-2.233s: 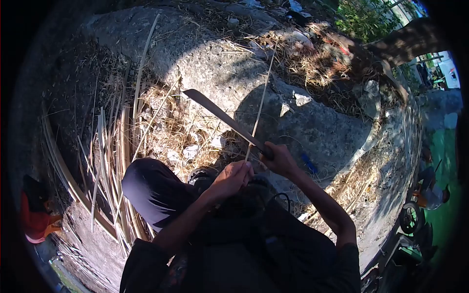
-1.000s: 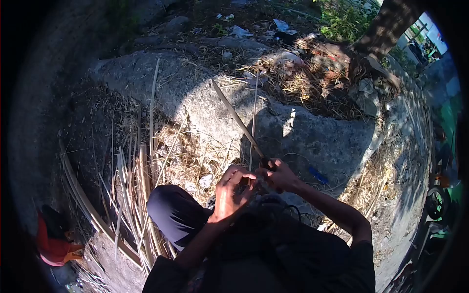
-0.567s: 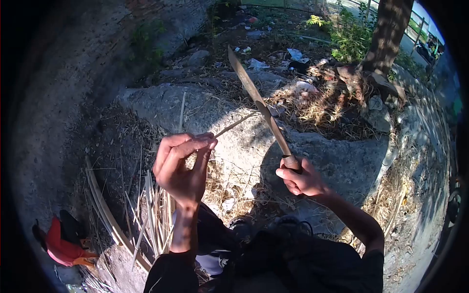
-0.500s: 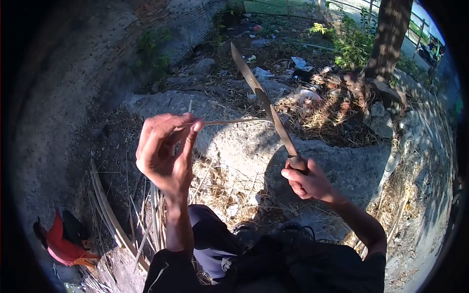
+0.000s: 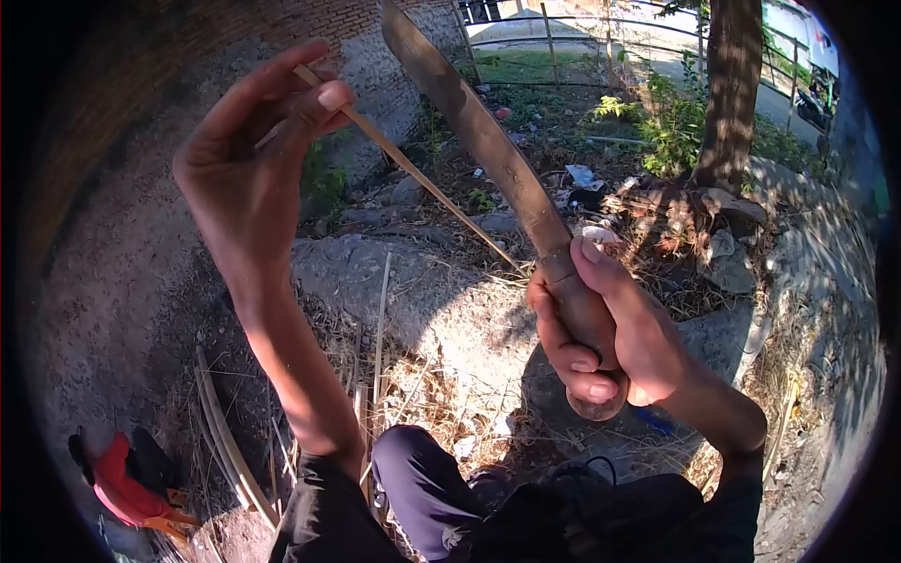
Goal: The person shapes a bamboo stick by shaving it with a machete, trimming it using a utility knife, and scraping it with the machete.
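A thin strip of wood or bamboo [image 5: 413, 169] is pinched at its upper end between the thumb and fingers of my left hand [image 5: 258, 141], raised at the upper left. From there it slants down to the right, its far end close to my right hand [image 5: 605, 328]. The fingers of that hand are wrapped round the brown handle of a machete [image 5: 488, 141]. Its long blade points up and left, passing to the right of the strip. Whether strip and blade touch is hard to tell.
Long pale strips [image 5: 230, 441] lie at the lower left, near a person in red [image 5: 127, 479]. Dry shavings [image 5: 413, 385] lie before my knees, by a large rock [image 5: 469, 319]. Behind are litter, a tree trunk [image 5: 732, 94], a fence and a brick wall [image 5: 375, 70].
My left hand has risen up and to the left with the strip, which now slants downward to the right. The machete is larger and nearer in view, and the view has tilted up.
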### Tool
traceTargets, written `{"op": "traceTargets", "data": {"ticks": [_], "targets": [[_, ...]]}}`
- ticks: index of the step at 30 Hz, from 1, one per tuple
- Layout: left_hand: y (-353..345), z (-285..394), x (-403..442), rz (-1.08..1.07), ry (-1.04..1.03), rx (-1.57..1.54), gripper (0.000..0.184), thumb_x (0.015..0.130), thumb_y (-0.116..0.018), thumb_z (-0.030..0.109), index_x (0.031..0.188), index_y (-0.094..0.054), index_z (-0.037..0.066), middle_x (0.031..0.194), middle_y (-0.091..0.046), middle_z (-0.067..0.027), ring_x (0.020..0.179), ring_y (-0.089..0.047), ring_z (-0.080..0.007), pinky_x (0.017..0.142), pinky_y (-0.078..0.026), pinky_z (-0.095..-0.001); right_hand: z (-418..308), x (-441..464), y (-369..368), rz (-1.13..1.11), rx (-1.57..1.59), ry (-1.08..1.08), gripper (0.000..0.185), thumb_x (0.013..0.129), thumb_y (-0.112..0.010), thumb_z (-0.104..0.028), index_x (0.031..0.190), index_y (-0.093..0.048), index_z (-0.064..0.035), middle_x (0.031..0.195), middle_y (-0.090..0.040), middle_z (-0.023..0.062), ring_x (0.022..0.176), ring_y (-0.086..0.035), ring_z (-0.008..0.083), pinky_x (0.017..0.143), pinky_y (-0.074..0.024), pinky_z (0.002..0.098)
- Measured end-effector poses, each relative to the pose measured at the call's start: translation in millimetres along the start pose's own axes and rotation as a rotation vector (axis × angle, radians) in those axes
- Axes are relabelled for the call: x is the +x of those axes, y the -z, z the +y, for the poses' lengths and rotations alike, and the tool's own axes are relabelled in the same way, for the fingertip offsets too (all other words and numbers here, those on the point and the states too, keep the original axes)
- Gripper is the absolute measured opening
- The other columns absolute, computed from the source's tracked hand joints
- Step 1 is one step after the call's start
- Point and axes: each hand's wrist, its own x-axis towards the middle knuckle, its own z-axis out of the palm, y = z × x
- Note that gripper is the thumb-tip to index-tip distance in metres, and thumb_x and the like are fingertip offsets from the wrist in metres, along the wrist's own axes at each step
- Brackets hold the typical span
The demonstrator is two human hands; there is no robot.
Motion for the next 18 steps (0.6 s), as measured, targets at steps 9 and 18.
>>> {"op": "traceTargets", "data": {"ticks": [9, 18], "targets": [[5, 34, 26, -0.041, -0.089, 0.042, 0.032, 0.088, -0.084, 0.006, 0.119, -0.077, 0.003, 0.093, -0.076, -0.0041, 0.092, -0.075, -0.0144, 0.086, -0.067, -0.0330, -45, 0, -53, -0.032, 0.004, 0.048, 0.065, 0.107, -0.032, -0.070, 0.097, -0.046, -0.0070, 0.054, -0.041, 0.0028, 0.031, -0.037, 0.0129, 0.028, -0.0275, 0.0284], [5, 41, 18, -0.052, -0.094, -0.047, 0.029, 0.088, -0.084, 0.005, 0.115, -0.075, -0.001, 0.093, -0.076, -0.0070, 0.087, -0.073, -0.0133, 0.080, -0.063, -0.0286, -25, 1, -77, -0.043, 0.003, -0.003, 0.067, 0.105, -0.039, -0.071, 0.103, -0.048, -0.0048, 0.060, -0.042, 0.0039, 0.038, -0.038, 0.0132, 0.038, -0.0339, 0.0294]]}}
